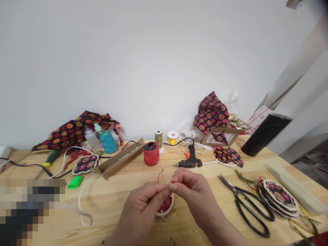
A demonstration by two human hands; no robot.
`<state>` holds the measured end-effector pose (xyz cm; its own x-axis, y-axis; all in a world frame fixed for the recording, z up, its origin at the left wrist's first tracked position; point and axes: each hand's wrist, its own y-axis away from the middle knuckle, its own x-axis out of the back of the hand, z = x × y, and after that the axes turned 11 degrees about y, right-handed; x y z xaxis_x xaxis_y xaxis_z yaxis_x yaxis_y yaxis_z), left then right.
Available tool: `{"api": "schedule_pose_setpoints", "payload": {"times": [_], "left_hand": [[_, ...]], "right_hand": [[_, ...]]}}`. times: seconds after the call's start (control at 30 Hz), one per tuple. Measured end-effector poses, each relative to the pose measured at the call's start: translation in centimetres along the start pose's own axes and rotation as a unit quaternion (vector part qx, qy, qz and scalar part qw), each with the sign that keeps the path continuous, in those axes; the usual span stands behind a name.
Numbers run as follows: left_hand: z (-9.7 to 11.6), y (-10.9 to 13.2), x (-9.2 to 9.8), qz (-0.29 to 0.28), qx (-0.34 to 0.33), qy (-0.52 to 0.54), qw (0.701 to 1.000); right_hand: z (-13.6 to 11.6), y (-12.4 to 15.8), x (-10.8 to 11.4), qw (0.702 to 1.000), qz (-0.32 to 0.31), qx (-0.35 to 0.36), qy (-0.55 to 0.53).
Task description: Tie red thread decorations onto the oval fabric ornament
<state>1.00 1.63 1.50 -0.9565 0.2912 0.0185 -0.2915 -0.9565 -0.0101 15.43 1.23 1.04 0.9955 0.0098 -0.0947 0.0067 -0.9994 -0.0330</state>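
My left hand (147, 201) and my right hand (192, 191) meet fingertip to fingertip over the table, both closed in a pinch. A bit of red thread (161, 176) runs up from behind the fingers, and red shows at my right fingertips. What the left fingers pinch is hidden. Just beneath them lies a round piece (167, 206) with a white rim, red inside and small white beads, partly covered by my left hand. Beyond the hands stands a spool of red thread (151, 155).
A black glue gun (191, 160) lies behind my right hand. Black-handled scissors (246, 201) and a stack of fabric-covered pieces (279, 198) are at the right. A long cardboard tray (121, 159), a teal thread cone (108, 142) and a green cap (75, 182) are at the left.
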Motion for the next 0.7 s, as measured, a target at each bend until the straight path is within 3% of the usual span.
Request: {"api": "schedule_pose_setpoints", "payload": {"times": [0.13,0.27,0.5,0.7], "left_hand": [[-0.5,-1.6,0.3,-0.031,-0.102,-0.057,0.993],[-1.0,-3.5,0.8,-0.026,-0.207,-0.102,0.973],[-1.7,-5.9,1.3,-0.011,-0.276,-0.197,0.941],[-2.2,-6.7,1.7,0.019,-0.274,-0.236,0.932]], "right_hand": [[-1.3,-0.3,1.1,0.993,0.046,0.082,0.069],[-2.9,-0.1,2.5,0.980,0.089,0.152,0.098],[-5.8,1.9,4.6,0.945,0.193,0.237,0.119],[-7.9,3.2,5.7,0.904,0.307,0.274,0.117]]}}
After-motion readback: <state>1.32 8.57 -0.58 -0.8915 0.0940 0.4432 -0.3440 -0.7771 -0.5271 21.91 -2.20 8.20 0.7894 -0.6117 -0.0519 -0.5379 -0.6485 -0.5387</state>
